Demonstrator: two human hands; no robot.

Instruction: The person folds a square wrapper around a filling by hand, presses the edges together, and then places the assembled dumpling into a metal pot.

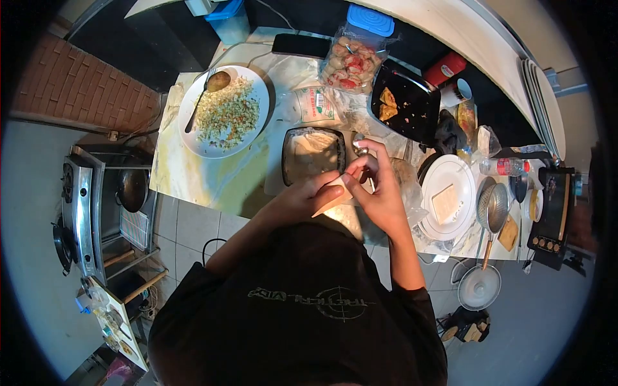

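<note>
Both hands are at the table's near edge, just below a black square dish [290, 168] with something pale in it. A pale, thin folded sheet [330, 199], like a pastry wrapper, is gripped by my left hand [310, 195], thumb on top. My right hand [378, 193] pinches the upper right end of that sheet between thumb and fingers. A metal spoon [359, 145] shows by the right fingertips. To the right, a white plate [429, 177] bears a flat, square pale sheet [445, 204].
At left, a large white plate [261, 132] carries a chopped filling [225, 119] and a spoon [217, 82]. Behind are a bag of round pale and red pieces [351, 63] and a black tray [412, 119] with folded fried pieces [387, 104]. A strainer [494, 207] lies far right.
</note>
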